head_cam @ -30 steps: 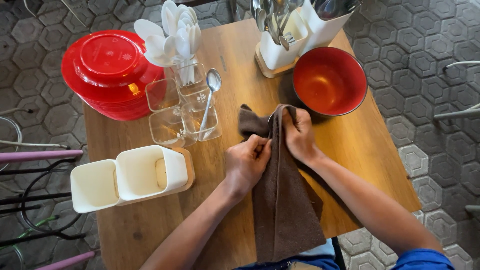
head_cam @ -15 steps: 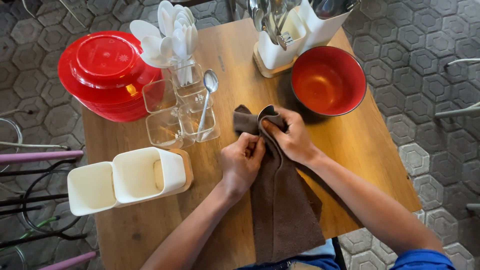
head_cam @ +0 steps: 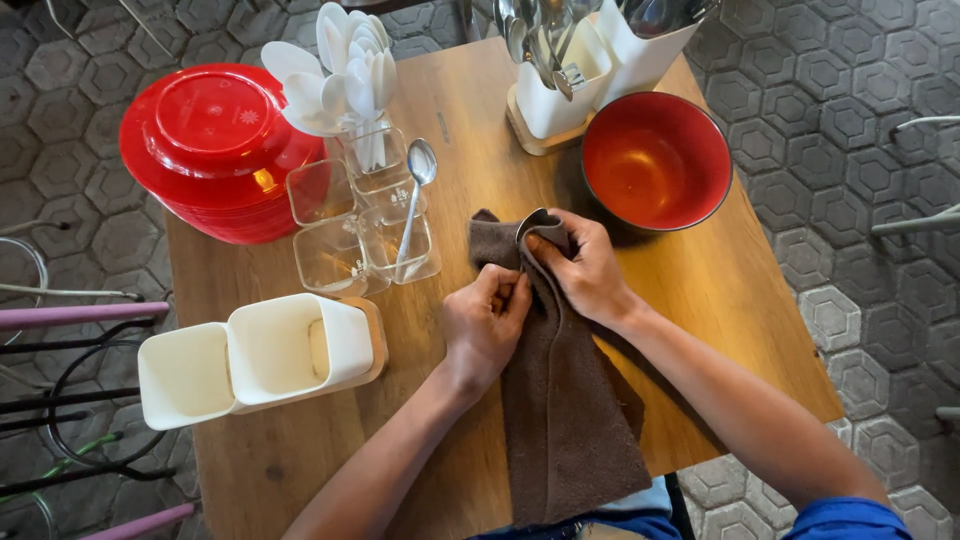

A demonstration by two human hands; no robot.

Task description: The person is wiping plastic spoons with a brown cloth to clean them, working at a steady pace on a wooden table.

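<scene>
A long brown cloth (head_cam: 570, 420) lies down the middle of the wooden table (head_cam: 470, 130) and hangs over its near edge. My left hand (head_cam: 485, 320) pinches the cloth around something thin. My right hand (head_cam: 580, 265) grips the cloth's upper end, where a metal spoon bowl (head_cam: 533, 222) pokes out of the folds. Both hands are closed on the cloth-wrapped spoon.
A red bowl (head_cam: 655, 160) sits right of my hands. White holders with metal cutlery (head_cam: 575, 70) stand behind it. A clear divided holder (head_cam: 365, 220) has one metal spoon and several white plastic spoons. Stacked red bowls (head_cam: 215, 150) and empty white containers (head_cam: 260, 355) are on the left.
Both hands have worked along the cloth toward the table's left. The cloth's top end has bunched up and the spoon bowl now shows at my right fingertips.
</scene>
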